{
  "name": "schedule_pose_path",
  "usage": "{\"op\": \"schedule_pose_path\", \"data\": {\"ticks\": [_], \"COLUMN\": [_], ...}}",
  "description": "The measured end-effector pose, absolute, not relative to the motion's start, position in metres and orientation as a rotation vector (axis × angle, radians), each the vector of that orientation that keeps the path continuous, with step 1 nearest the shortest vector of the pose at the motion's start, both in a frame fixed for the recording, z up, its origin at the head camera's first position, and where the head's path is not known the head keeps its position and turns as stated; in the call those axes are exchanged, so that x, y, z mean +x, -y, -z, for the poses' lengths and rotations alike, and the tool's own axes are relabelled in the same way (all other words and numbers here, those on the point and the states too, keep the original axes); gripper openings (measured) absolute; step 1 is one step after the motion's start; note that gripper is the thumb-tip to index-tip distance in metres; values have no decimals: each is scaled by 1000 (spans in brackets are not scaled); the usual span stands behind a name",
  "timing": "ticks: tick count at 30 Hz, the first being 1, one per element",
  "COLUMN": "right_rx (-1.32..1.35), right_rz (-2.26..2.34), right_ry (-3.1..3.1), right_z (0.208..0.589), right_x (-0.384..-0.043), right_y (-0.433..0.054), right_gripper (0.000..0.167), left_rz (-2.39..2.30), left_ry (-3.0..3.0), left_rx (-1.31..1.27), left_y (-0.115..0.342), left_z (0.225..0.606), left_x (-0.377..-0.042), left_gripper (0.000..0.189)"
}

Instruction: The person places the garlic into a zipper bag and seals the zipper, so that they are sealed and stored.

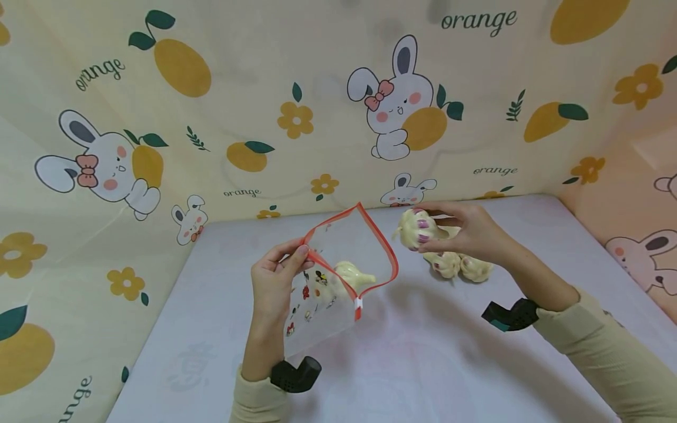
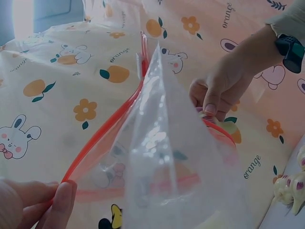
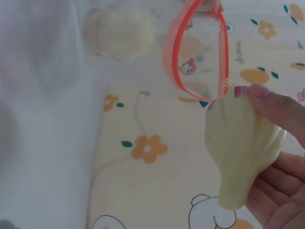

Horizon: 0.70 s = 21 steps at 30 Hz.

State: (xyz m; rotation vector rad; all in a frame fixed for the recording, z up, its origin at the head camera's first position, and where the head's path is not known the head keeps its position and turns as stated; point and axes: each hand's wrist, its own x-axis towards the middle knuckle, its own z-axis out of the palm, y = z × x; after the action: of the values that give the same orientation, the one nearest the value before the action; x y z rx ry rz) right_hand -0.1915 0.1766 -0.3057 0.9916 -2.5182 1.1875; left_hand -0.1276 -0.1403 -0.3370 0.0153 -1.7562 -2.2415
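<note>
My left hand (image 1: 275, 279) pinches the red-edged mouth of a clear zip bag (image 1: 322, 311) printed with small cartoon figures. The mouth gapes toward the right, and a white slider sits at its lower corner. Inside the bag lies a garlic bulb (image 1: 351, 275), seen through the plastic. My right hand (image 1: 471, 232) holds another garlic bulb (image 3: 243, 143), pale with purple patches, between thumb and fingers, up to the right of the bag's opening. Below that hand, more garlic bulbs (image 1: 476, 268) lie on the table, partly hidden by it.
The white-covered table (image 1: 211, 305) runs back to a wall cloth (image 1: 328, 53) printed with rabbits, oranges and flowers. Similar cloth rises on the left and right sides. Each wrist wears a black camera mount (image 1: 296, 375).
</note>
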Motion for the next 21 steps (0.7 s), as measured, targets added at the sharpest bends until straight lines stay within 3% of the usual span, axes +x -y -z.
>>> {"op": "schedule_pose_path", "data": {"ticks": [21], "right_rx": [1054], "right_rz": [-1206], "right_ry": [2536], "right_z": [299], "right_x": [-185], "right_y": [-155], "right_gripper": [64], "left_rz": [2234], "left_ry": [1767], "left_rx": [3], "left_y": [138], "left_z": [337], "left_x": [-127], "left_gripper": [17]}}
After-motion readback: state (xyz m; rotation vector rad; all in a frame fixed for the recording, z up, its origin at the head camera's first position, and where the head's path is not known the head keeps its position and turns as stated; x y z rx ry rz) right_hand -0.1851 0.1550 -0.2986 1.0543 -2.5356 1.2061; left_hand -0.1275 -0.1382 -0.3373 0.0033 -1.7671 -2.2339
